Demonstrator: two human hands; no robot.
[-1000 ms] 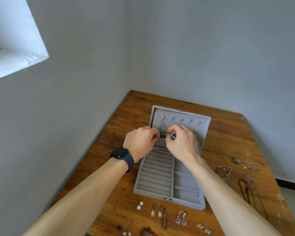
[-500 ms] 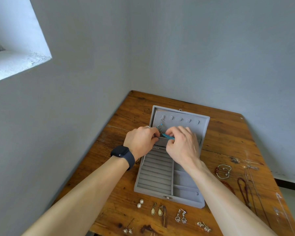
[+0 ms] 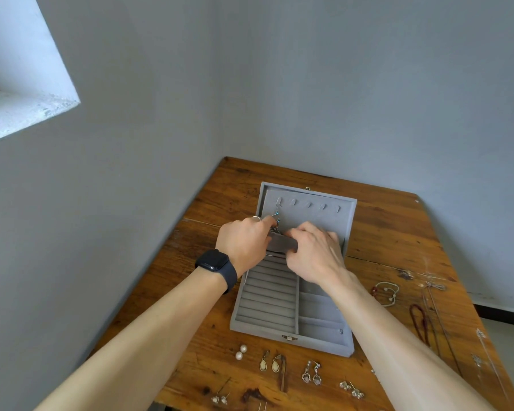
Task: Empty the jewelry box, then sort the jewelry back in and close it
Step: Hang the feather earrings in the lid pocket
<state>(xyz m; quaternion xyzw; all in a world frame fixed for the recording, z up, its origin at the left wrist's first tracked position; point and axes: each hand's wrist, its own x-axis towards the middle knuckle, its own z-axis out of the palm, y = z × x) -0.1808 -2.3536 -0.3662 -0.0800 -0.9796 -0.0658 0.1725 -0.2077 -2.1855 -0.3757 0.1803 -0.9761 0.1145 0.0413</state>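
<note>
We read no text, labels, brands or numbers anywhere; the wrist watch [image 3: 212, 260] shows a dark face.

The single head-worn wide-angle camera looks forward and down from above the person's forearms [image 3: 161, 321], facing a room corner, close over the desk [image 3: 398, 232] with the open box [image 3: 318, 215] at centre and grey walls [image 3: 339, 84] filling the upper frame.

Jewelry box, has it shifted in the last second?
No. The jewelry box stays put: its right side meets the crack in the wooden table at the same spot.
</note>
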